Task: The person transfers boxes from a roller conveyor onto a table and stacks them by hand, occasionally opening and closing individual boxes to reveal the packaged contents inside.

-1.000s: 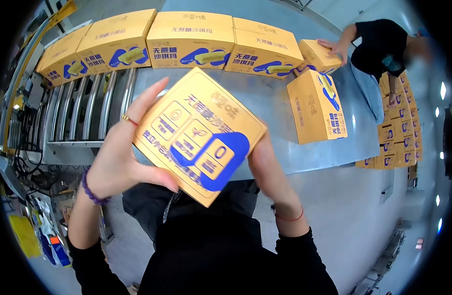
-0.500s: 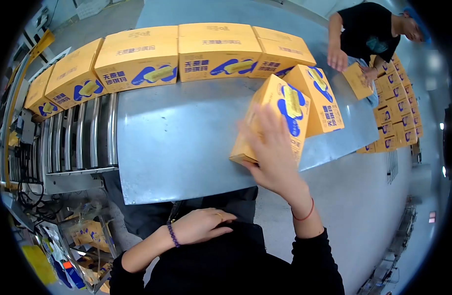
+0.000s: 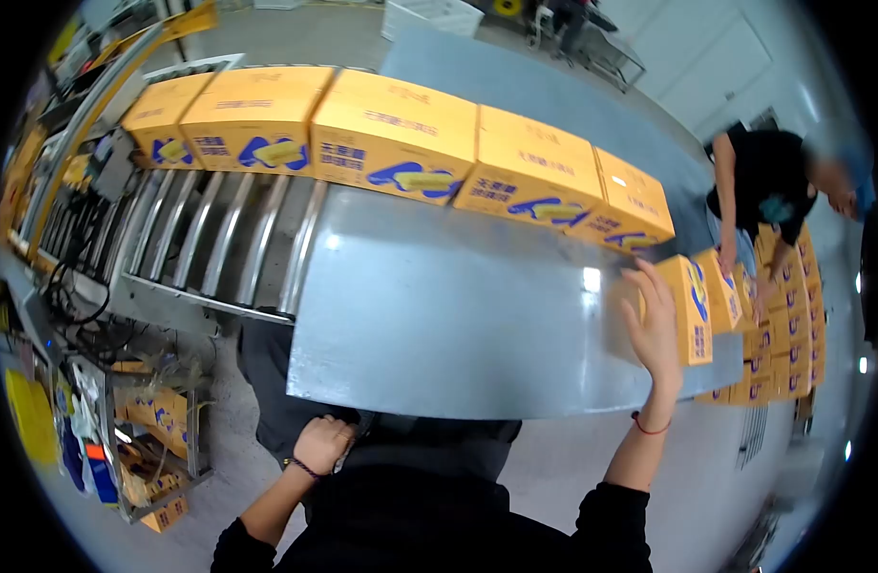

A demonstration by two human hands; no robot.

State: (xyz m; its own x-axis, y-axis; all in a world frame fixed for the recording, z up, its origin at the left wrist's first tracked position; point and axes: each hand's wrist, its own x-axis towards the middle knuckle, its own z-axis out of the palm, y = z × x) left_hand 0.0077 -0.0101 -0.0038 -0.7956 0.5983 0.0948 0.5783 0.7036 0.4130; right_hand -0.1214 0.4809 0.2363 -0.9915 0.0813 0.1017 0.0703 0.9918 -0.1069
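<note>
My right hand (image 3: pixel 656 329) is raised at the right end of the metal table (image 3: pixel 439 315), its fingers stretched out. It is beside the left face of an upright yellow carton (image 3: pixel 698 320) with a blue print; whether the palm touches it I cannot tell. Just beyond stands another yellow carton (image 3: pixel 720 291), close to a co-worker's hand (image 3: pixel 728 256). Down at my waist, my left hand (image 3: pixel 324 444) has its fingers curled in front of my dark clothing. What lies inside them, if anything, is hidden.
Several yellow cartons (image 3: pixel 396 134) form a curved row along the table's far side and onto the roller conveyor (image 3: pixel 210 239) at left. A co-worker (image 3: pixel 763 181) bends at the right, near stacked cartons (image 3: pixel 782 334). A metal rack (image 3: pixel 195 430) stands at lower left.
The carton by my right hand has moved right along the table, toward the co-worker, and the second carton too. My left hand has shifted left and its fingers have curled. My view has turned.
</note>
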